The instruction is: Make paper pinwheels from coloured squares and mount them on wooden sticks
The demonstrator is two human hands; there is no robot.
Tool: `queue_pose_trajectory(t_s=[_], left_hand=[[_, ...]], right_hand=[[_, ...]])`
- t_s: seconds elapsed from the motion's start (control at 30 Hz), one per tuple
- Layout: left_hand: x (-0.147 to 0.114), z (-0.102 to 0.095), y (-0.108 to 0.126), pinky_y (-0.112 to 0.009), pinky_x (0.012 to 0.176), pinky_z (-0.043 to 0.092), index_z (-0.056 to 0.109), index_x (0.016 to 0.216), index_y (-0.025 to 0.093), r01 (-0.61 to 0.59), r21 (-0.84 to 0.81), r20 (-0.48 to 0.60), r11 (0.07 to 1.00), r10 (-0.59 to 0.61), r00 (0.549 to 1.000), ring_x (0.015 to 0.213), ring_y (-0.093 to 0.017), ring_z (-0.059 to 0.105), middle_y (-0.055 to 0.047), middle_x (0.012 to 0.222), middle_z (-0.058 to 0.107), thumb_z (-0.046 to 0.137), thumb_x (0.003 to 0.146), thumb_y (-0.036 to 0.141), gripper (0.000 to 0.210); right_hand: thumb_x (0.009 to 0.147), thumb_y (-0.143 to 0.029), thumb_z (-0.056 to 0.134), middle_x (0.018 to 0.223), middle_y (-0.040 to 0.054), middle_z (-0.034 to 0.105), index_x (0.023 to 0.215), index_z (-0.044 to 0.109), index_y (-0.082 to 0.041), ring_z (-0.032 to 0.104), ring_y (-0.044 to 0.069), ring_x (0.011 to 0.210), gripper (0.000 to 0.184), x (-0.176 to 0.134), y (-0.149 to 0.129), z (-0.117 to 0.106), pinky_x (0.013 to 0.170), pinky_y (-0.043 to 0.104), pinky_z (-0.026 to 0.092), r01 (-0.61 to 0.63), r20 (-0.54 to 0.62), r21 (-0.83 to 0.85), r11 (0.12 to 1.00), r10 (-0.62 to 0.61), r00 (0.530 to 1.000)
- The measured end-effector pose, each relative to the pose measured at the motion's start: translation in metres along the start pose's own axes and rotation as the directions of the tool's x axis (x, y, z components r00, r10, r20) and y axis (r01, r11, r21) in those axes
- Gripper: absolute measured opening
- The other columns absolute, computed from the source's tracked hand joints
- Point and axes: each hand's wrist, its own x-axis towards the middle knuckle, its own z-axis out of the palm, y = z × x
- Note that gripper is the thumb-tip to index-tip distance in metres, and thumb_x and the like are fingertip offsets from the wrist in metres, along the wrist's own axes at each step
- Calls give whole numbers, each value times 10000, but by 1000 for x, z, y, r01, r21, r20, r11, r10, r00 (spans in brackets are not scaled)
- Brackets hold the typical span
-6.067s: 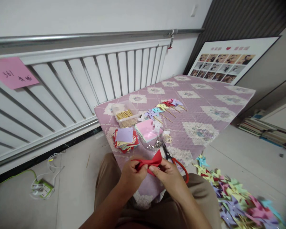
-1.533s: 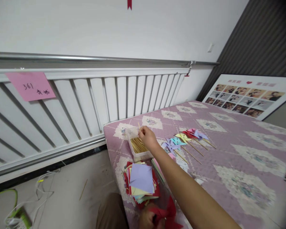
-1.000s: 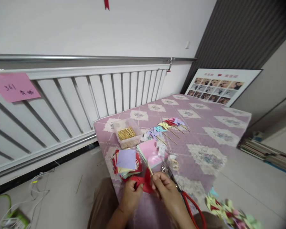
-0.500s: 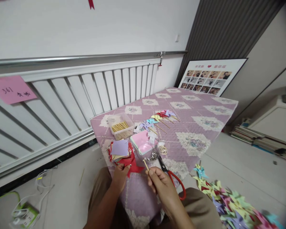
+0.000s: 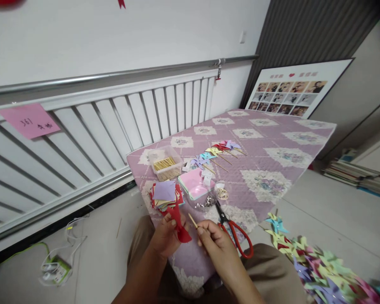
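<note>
My left hand is closed around a red paper pinwheel, its blades tilted up and facing right. Between the thumb and fingers of my right hand is a thin wooden stick, its tip pointing up and left toward the pinwheel, a small gap apart. Just behind my left hand lies a stack of coloured paper squares with a purple one on top. Scissors with red handles rest beside my right hand. A clear dish of small metal pins sits beyond the hands.
A clear plastic box holds many sticks. Pink sheets lie near a small cup of pale bits. Several finished pinwheels lie farther back on the cloth-covered table. More pinwheels are heaped at the lower right.
My left hand has lifted the red pinwheel off the tablecloth and turned it up toward the stick. My right hand still holds the stick. The camera view has shifted a little.
</note>
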Motion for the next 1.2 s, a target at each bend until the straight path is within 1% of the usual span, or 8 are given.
queue_pose_trajectory(t_s=[0.1,0.17,0.3,0.43,0.6,0.8,1.07,1.2], left_hand=[[-2,2,1,-247,597,423,560,652,176,4,61,70,998,-8,997,649,-119,515,19,652,506,842,584,434,388],[-3,3,2,-251,596,422,560,628,175,-4,85,83,996,-3,997,640,-118,506,10,676,515,848,564,462,411],[-4,5,2,-255,593,415,562,605,187,-24,105,58,994,18,998,617,-117,488,7,690,523,853,547,469,409],[-5,5,3,-268,618,419,575,605,206,-33,150,18,988,30,999,634,-136,476,-3,675,533,835,570,473,374],[-5,4,3,-241,633,402,558,593,186,-43,65,80,997,38,996,635,-114,478,19,656,512,839,595,378,340],[-4,4,3,-242,602,374,564,615,177,-60,15,162,998,57,985,618,-108,492,27,662,512,829,626,380,333],[-7,5,7,-262,604,363,539,582,180,-48,71,118,996,39,992,615,-118,468,22,645,498,839,593,421,386],[-9,12,10,-256,603,352,527,561,172,-81,64,105,995,74,992,627,-113,458,18,646,514,837,612,397,387]], right_hand=[[802,-462,565,625,-15,519,692,601,-231,460,156,584,259,-7,-12,3,549,256,375,91,-3,-77,993,-92,996],[808,-437,560,626,-11,516,681,606,-233,467,165,604,245,-10,-17,5,564,260,376,116,5,-109,987,-117,993],[814,-399,562,585,-30,465,666,601,-237,420,151,553,223,-15,-23,8,532,251,343,144,6,-141,979,-145,989],[834,-360,548,574,-38,466,684,606,-231,416,142,544,206,-15,-23,11,529,243,340,169,46,-164,972,-164,985],[858,-340,519,577,-42,452,679,575,-229,408,139,546,218,-13,-21,12,527,238,336,182,77,-199,963,-169,983],[893,-312,485,595,-52,423,716,559,-206,399,122,562,220,-16,-24,13,533,220,327,216,119,-224,950,-193,974],[885,-280,487,596,-54,424,707,556,-198,399,115,560,207,-16,-27,17,527,211,330,237,110,-234,943,-216,970],[881,-282,479,604,-49,431,706,542,-199,405,120,572,204,-16,-27,19,540,216,338,229,104,-250,941,-210,972]])
